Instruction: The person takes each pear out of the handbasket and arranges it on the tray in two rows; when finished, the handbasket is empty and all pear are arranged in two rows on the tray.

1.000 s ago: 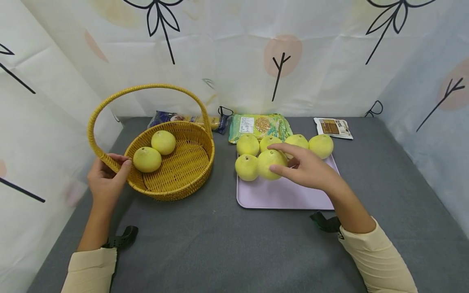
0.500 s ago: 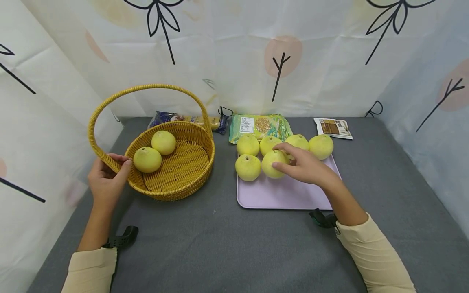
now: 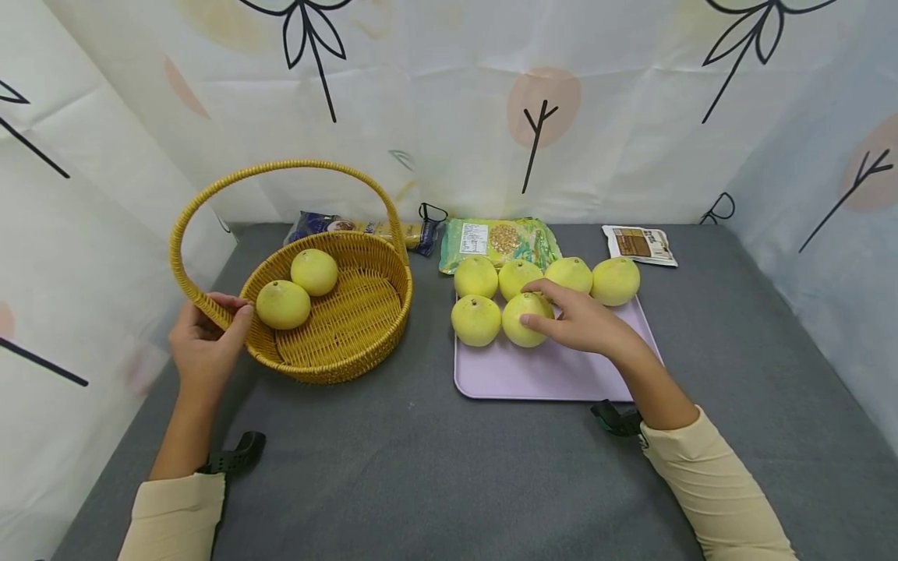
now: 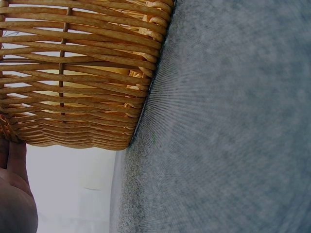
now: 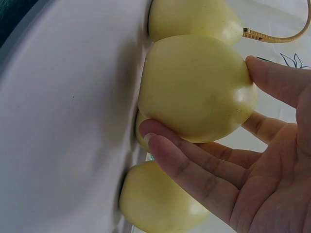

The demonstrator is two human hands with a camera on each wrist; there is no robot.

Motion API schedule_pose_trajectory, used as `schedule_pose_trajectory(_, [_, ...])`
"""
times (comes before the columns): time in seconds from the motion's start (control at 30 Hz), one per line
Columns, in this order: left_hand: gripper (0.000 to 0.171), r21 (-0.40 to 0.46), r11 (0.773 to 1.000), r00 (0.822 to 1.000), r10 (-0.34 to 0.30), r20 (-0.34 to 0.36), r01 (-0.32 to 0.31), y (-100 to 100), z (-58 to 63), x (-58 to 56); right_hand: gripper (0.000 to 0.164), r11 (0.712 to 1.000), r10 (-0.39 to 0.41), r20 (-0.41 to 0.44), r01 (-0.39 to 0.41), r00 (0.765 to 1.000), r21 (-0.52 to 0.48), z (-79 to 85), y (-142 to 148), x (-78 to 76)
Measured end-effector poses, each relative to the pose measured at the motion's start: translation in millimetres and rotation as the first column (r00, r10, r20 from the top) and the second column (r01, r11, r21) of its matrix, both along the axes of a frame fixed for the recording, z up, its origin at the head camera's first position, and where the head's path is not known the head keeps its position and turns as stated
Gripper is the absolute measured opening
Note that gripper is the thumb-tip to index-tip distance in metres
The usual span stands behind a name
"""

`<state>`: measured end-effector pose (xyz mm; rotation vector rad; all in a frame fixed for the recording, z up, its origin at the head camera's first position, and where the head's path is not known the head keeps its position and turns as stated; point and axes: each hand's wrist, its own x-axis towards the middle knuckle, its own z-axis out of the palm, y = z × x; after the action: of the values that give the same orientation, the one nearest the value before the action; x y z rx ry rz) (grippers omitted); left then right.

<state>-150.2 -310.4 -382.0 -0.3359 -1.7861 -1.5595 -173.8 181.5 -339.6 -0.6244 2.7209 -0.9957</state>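
Right hand [image 3: 582,319]: clamped round yellow fruit [image 5: 197,90]; fruit farther right than a second ago; left hand [image 3: 205,341]: clamped on basket handle [image 3: 295,164]

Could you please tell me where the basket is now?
In the head view, the wicker basket stands left of the lilac tray, the left hand holding its handle.

The fruit [image 5: 197,87] looks smooth and glossy, the basket [image 3: 358,315] rough wicker, the tray [image 3: 540,375] smooth plastic, the tabletop [image 3: 421,483] matt cloth.
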Motion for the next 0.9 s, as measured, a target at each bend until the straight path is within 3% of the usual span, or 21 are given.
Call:
schedule_pose_trajectory(0.37, [0.025, 0.036, 0.999, 0.999, -0.032, -0.007, 0.033, 0.1, -0.3, -0.7, 0.045, 1.000, 0.009, 0.001, -0.009, 1.000, 0.012, -3.0, 0.3, -1.6])
schedule_pose_trajectory(0.9, [0.024, 0.012, 1.000, 1.000, -0.015, -0.004, 0.015, 0.8, 1.2, 0.2, 0.045, 1.000, 0.008, 0.024, -0.009, 1.000, 0.022, -5.4, 3.2, -2.7])
